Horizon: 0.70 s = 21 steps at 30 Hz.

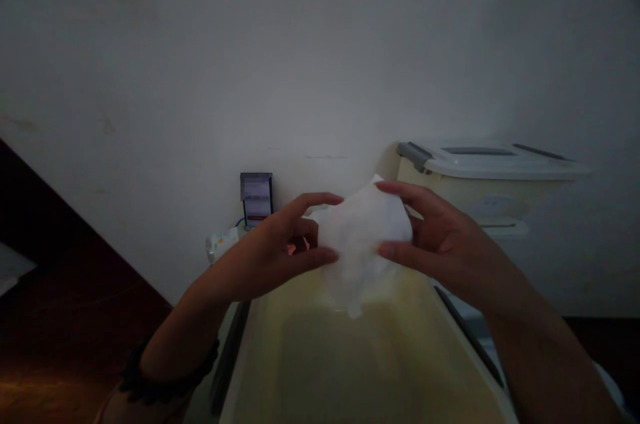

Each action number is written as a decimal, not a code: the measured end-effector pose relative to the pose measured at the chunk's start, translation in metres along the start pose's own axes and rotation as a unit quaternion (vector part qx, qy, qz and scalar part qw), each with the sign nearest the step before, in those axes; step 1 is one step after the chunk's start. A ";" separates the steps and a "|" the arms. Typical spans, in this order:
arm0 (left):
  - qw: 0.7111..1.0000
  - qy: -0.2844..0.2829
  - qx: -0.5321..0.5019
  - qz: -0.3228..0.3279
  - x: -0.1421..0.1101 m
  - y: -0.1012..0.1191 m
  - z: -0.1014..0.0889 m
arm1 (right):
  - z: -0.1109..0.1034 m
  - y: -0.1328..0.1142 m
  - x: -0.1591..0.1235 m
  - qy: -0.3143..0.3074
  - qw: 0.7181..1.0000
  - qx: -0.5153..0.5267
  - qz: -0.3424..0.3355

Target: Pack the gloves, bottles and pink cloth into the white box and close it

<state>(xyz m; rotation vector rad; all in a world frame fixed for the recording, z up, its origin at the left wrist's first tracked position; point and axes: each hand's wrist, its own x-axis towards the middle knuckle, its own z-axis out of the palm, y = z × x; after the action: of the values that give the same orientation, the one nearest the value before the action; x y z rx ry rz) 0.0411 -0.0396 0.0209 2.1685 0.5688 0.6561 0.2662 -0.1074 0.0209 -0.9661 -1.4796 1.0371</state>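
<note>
A thin white tissue [363,237], crumpled and hanging with a loose lower end, is spread between my two hands. My left hand [295,237] pinches its left side, thumb in front and fingers curled around the edge. On the other side, my right hand [430,231] grips it with the thumb low and the index finger near its upper corner. Below the tissue lies a pale yellowish storage box lid [350,371] with dark side edges. Something pinkish shows behind my left fingers, too covered to name.
Beyond my left wrist, a phone [258,201] with a lit screen stands against the wall [320,77], beside a clear-ended container [220,244] lying on its side. A lidded storage bin [465,194] with grey latches stands at the right. Dark floor [75,344] shows at the left.
</note>
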 end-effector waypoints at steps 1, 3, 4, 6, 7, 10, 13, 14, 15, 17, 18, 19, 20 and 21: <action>1.000 0.012 -0.011 -0.001 -0.001 0.000 0.000 | -0.001 0.000 0.000 -0.007 1.000 -0.007 -0.008; 0.999 0.035 -0.016 0.000 -0.002 0.000 0.000 | -0.003 0.001 0.000 -0.011 0.999 -0.034 -0.023; 0.999 0.046 -0.006 0.001 -0.002 0.001 -0.001 | -0.005 0.001 -0.001 -0.006 0.998 -0.052 -0.030; 0.997 0.063 0.032 0.002 -0.002 0.003 -0.001 | -0.007 0.002 -0.001 0.009 0.994 -0.100 -0.036; 0.996 0.069 0.052 -0.002 -0.002 0.004 -0.001 | -0.009 0.002 -0.001 0.016 0.991 -0.127 -0.031; 0.994 0.078 0.071 -0.029 -0.001 0.005 -0.003 | -0.011 0.003 -0.002 0.020 0.981 -0.194 -0.001; 0.992 0.095 0.069 -0.032 -0.001 0.005 -0.004 | -0.011 0.002 -0.003 0.012 0.972 -0.233 0.009; 0.992 0.103 0.073 -0.027 0.000 0.005 -0.004 | -0.011 0.001 -0.004 0.011 0.969 -0.248 0.008; 0.991 0.110 0.079 -0.021 0.000 0.005 -0.004 | -0.010 0.000 -0.004 0.012 0.963 -0.267 0.008; 0.987 0.127 0.094 -0.015 0.000 0.005 -0.005 | -0.008 -0.002 -0.005 0.018 0.950 -0.310 -0.001; 0.985 0.134 0.104 -0.016 0.000 0.006 -0.005 | -0.006 -0.003 -0.005 0.022 0.943 -0.331 -0.009; 0.983 0.141 0.114 -0.019 0.000 0.006 -0.005 | -0.005 -0.004 -0.005 0.025 0.936 -0.350 -0.020; 0.981 0.147 0.123 -0.021 0.000 0.007 -0.004 | -0.004 -0.005 -0.005 0.027 0.929 -0.367 -0.030; 0.980 0.150 0.131 -0.023 0.000 0.008 -0.004 | -0.003 -0.006 -0.005 0.030 0.924 -0.380 -0.041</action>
<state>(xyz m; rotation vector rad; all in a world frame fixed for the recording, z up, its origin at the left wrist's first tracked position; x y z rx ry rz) 0.0397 -0.0422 0.0295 2.3048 0.9072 0.9362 0.2697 -0.1131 0.0254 -1.4346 -1.8924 0.3406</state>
